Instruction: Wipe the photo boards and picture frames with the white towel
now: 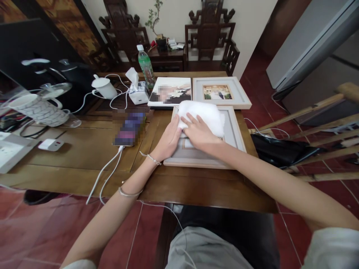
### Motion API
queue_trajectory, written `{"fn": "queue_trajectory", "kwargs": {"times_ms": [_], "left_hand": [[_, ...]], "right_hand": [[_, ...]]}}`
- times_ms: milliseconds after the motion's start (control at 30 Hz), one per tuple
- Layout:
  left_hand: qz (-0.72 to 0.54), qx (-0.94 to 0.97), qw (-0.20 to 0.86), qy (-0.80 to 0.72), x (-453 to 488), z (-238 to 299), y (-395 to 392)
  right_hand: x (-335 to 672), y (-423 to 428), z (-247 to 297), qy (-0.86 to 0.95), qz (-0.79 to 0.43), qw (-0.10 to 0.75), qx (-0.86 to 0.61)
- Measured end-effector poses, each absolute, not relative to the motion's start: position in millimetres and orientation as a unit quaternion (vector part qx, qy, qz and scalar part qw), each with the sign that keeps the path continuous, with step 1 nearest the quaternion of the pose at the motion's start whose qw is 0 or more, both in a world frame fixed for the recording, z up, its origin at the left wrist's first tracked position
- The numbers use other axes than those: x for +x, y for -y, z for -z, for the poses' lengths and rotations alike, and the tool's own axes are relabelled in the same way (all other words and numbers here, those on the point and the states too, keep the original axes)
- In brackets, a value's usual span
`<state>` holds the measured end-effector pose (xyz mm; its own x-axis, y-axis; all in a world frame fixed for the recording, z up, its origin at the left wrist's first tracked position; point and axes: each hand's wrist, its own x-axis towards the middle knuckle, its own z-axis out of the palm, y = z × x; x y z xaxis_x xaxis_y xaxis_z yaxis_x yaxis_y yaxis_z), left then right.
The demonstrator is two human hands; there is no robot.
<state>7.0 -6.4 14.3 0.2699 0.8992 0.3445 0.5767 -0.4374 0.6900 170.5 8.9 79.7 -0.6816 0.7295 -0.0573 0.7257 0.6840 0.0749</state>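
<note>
A pale wooden picture frame lies flat on the brown table in front of me. A white cloth rests on its upper half. My right hand lies flat on the frame's glass with fingers stretched out, fingertips on the cloth's near edge. My left hand rests on the frame's left side, fingers curled against the cloth's left corner. I cannot tell whether it grips the cloth.
Two more framed pictures lie behind. A phone on a white cable, tissue box, green bottle, white teapot and mug stand left. A black bag and wooden rails sit right.
</note>
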Motion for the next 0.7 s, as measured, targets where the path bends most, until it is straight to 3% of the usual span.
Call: {"fn": "queue_trajectory", "kwargs": {"times_ms": [167,367,567,700], "left_hand": [[-0.381,0.733,0.261,-0.499,5.5,-15.0,3.5],[-0.391,0.677,0.359,-0.51,4.9,-17.5,-1.2],[-0.371,0.735,0.26,-0.504,4.1,-13.3,4.1],[-0.319,0.789,0.183,-0.491,3.9,-11.7,3.1]], "right_hand": [[153.1,7.1,-94.9,-0.894,-0.007,0.052,0.446],[158.6,85.7,-109.8,-0.942,0.037,0.052,0.328],[176.0,100.2,-95.9,-0.947,0.017,0.02,0.32],[211.7,100.1,-98.4,-0.934,0.016,0.056,0.351]]}}
